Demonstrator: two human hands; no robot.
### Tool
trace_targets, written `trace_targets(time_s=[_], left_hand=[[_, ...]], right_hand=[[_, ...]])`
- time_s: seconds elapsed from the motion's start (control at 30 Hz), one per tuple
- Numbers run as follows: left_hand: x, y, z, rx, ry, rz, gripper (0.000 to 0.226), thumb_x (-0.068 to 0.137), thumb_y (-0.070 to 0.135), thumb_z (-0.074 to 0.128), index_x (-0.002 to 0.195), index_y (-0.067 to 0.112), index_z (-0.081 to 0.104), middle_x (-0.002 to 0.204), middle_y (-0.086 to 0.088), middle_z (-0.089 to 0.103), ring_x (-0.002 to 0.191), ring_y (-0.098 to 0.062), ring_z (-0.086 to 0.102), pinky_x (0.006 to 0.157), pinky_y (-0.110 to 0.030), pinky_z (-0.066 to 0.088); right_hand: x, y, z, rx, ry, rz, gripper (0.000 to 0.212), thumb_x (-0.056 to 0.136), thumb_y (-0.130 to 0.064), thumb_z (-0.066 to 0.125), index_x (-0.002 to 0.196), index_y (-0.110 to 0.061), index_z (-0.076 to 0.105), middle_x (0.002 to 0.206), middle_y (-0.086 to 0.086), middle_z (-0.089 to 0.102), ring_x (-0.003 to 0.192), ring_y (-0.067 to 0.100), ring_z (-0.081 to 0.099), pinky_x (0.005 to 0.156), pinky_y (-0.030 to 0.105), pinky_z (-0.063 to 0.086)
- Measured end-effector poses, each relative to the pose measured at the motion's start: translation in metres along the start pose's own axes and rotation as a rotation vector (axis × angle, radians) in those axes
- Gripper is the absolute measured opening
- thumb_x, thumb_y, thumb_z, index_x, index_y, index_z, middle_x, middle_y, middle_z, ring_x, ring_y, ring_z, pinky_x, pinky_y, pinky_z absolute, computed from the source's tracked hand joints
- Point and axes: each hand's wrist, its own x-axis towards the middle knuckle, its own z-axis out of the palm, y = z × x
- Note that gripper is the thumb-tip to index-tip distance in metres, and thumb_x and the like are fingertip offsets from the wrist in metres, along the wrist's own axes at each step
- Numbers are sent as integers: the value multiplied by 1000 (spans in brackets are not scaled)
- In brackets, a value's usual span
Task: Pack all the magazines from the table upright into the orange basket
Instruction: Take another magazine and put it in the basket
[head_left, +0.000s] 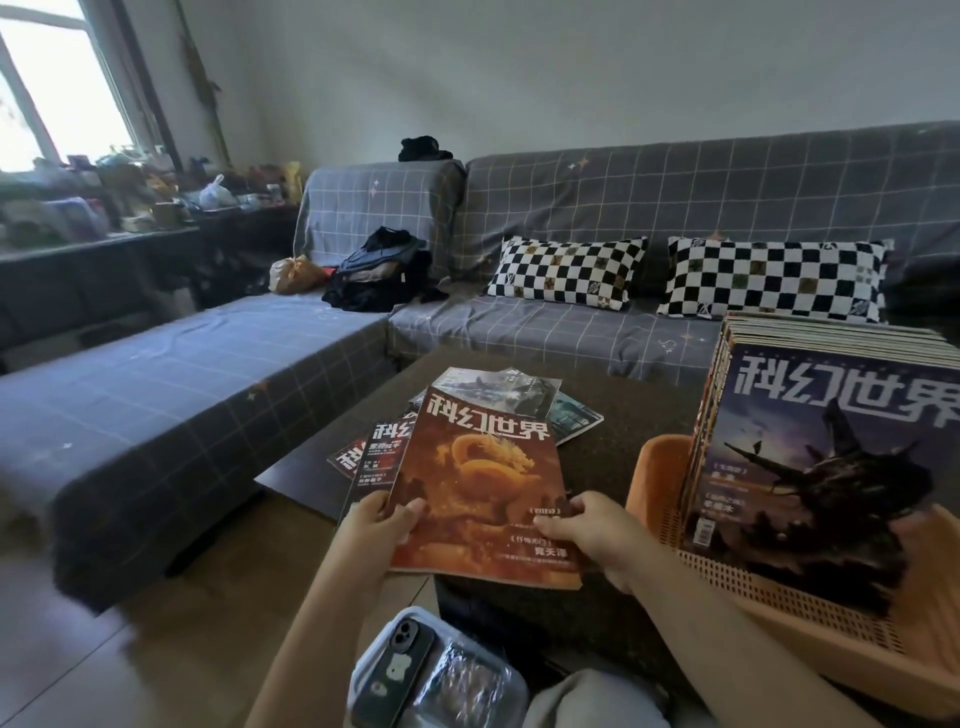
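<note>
Both hands, left hand (382, 525) & right hand (582, 525), grip orange magazine (478, 478); mags beneath mostly hidden.

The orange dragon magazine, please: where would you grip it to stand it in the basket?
Probably by its near bottom corners, from the person's side, where the left hand and right hand hold the orange dragon magazine; its top overlaps the loose magazines.

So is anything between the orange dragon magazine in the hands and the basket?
Nothing visible. Both the left hand and right hand hold the dragon magazine, and only bare table separates it from the orange basket, whose left end looks open beside the upright magazines.
</note>
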Motion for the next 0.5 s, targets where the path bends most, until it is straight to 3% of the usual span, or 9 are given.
trace_targets(time_s=[0.07, 0.13, 0.2, 0.33, 0.5], left_hand=[[-12, 7, 1, -47, -17, 36, 11, 90, 20, 67, 97, 12, 62, 95, -17, 73, 82, -31, 72, 81, -47, 58], [-20, 13, 6, -50, -34, 85, 14, 90, 22, 67, 99, 13, 62, 91, -14, 74, 75, -26, 72, 72, -39, 60], [-26, 21, 14, -56, -55, 129, 16, 91, 25, 65, 101, 13, 62, 94, -15, 73, 78, -27, 72, 68, -36, 60], [-36, 38, 40, -151, -137, 175, 14, 90, 25, 65, 102, 17, 61, 87, -7, 74, 66, -18, 73, 49, -24, 55], [-45, 49, 83, -238, -266, 211, 15, 91, 24, 64, 104, 18, 62, 80, 0, 76, 67, -17, 73, 48, -25, 55]], right_hand=[[-14, 0, -6, 111, -5, -37, 49, 79, -21, 73, 117, -11, 44, 99, 7, 65, 83, 17, 67, 61, 29, 53], [-25, 1, -15, 204, 5, -88, 52, 79, -18, 73, 121, -11, 43, 102, 9, 67, 86, 21, 68, 69, 36, 57], [-36, 3, -27, 290, 29, -161, 49, 80, -16, 72, 120, -11, 44, 103, 10, 68, 88, 23, 69, 77, 42, 57], [-59, 8, -55, 382, 99, -277, 45, 78, -16, 73, 114, -13, 48, 101, 10, 69, 86, 23, 70, 71, 40, 58], [-84, 20, -95, 378, 245, -372, 37, 76, -23, 76, 105, -21, 53, 99, 9, 71, 86, 28, 70, 79, 51, 56]])
